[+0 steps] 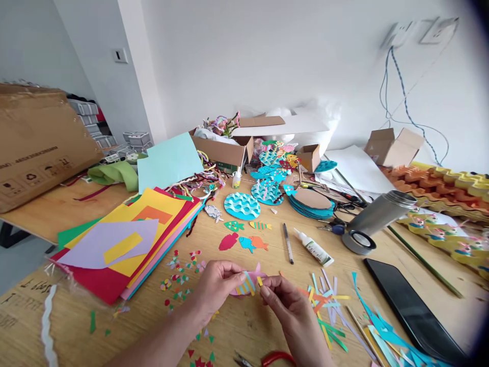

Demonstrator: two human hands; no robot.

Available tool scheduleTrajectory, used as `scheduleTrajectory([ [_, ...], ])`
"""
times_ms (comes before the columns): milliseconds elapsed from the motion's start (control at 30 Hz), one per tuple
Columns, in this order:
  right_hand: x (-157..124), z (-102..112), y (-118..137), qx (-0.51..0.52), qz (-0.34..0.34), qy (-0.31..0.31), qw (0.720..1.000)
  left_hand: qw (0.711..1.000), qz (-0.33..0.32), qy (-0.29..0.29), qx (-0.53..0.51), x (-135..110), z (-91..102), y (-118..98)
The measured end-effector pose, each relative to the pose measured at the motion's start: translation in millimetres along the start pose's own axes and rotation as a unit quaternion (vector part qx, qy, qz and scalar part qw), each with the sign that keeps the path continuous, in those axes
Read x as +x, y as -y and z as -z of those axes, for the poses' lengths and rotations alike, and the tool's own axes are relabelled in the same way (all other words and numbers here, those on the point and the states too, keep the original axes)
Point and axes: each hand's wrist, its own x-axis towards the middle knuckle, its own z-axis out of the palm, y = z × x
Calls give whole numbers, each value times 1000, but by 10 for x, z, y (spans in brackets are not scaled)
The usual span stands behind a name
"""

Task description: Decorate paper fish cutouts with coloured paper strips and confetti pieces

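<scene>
**Pink fish: setting a yellow strip on straight**

The pink fish (250, 282) was held just above the table (237, 326), at its near edge, in front of the pen (288, 243). The left hand (216, 288) was pinched shut on the fish's left side, thumb on top and fingers under it. The right hand (284, 300) had thumb and forefinger closed on a small yellow strip (260, 281), which touched the fish's right part. Blue and yellow stripes already lay across the body.

To do this step well, the strip probably needed to sit parallel to the stripes already there, with a like gap between them. The left hand's grip looked sound: it kept the paper flat and clear of the spot being worked. Pressing along the strip from one end to the other would likely stop it buckling. Whether glue was already on the strip could not be told; the glue bottle (314, 248) lay right of the pen, within reach.

Spare strips (324, 306) lay scattered right of the fish, just beside the right hand. Four finished fish (244, 239) lay behind the pink one, left of the pen. The paper stack (126, 244) lay well to the left of the pen, and paper bits (179, 278) were strewn just left of the left hand.
</scene>
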Motion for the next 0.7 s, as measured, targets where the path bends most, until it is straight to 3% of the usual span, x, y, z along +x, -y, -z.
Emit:
scheduleTrajectory([
  [400,-1,-67,-48,-14,4,-33,999,1000,9,14,-15,-10,-37,44],
  [700,14,-81,-70,-11,5,-41,999,996,58,14,-63,-12,-16,64],
])
